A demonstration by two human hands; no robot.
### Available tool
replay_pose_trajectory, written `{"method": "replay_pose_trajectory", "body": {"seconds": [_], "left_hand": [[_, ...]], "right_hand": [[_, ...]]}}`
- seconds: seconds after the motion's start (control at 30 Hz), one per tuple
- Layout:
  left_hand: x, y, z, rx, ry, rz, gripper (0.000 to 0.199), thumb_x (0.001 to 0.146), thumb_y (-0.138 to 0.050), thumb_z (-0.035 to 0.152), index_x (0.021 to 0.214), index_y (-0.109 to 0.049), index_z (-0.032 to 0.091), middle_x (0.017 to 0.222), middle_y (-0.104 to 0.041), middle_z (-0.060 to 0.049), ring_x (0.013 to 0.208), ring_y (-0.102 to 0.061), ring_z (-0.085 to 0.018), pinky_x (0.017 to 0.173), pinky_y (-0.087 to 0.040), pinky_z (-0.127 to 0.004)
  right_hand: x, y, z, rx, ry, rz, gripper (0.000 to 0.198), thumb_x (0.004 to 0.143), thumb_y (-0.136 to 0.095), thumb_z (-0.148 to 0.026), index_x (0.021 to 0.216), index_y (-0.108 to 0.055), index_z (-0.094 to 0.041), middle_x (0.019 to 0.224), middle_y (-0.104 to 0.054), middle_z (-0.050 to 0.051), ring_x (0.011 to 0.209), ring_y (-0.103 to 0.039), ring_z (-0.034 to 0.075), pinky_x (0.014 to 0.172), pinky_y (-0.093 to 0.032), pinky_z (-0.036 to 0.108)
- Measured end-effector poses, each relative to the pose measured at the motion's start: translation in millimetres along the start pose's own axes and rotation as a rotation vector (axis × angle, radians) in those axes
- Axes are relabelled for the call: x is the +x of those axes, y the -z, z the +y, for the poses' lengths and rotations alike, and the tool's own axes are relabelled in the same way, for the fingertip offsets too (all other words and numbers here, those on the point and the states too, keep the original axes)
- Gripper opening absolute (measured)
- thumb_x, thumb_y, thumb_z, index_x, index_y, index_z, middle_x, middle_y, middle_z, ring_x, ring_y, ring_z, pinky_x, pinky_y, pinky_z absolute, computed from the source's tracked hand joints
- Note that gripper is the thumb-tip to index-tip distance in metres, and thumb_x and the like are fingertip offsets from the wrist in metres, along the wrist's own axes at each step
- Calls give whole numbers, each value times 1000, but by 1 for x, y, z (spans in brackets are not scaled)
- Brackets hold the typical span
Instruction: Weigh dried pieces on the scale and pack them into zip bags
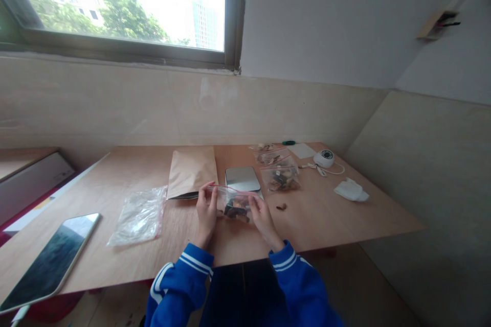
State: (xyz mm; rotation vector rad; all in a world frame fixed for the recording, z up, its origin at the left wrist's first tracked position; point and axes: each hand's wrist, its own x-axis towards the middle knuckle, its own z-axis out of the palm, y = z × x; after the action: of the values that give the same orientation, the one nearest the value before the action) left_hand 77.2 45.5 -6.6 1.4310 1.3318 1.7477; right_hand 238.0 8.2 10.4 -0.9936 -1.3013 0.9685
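Between my two hands is a clear zip bag (236, 206) with a red seal line along its top and dark and brown dried pieces inside. My left hand (207, 208) pinches the bag's top left corner. At the top right corner, the fingers of my right hand (262, 215) are closed on the same edge. Just behind the bag sits a small scale (242, 179) with a silver top, partly covered by the bag. A brown paper pouch (193, 169) lies to the left of the scale. One loose brown piece (282, 207) rests right of my right hand.
Filled zip bags (282, 178) lie at the back right, near a white dome camera (324, 158) with its cable, a crumpled white tissue (351, 190) and a green-handled tool (289, 142). On the left are empty plastic bags (138, 215) and a large phone (51, 259) on a cable.
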Motion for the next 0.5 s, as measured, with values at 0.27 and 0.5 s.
{"method": "replay_pose_trajectory", "body": {"seconds": [0.27, 0.5], "left_hand": [[0, 0, 7, -99, 90, -153, 32, 81, -59, 47, 87, -67, 16, 74, -65, -3, 67, -57, -14, 64, -47, -25], [5, 0, 4, -165, 170, -152, 34, 74, -67, 48, 76, -65, 15, 70, -64, -2, 67, -58, -14, 66, -47, -26]], "right_hand": [[1, 15, 26, 16, -28, 302, 33, 86, -53, -53, 95, -52, -21, 86, -73, 8, 86, -70, 24, 79, -54, 39], [0, 20, 27, -33, 37, 505, 30, 84, -58, -46, 92, -59, -18, 92, -71, 10, 90, -68, 23, 86, -52, 38]]}}
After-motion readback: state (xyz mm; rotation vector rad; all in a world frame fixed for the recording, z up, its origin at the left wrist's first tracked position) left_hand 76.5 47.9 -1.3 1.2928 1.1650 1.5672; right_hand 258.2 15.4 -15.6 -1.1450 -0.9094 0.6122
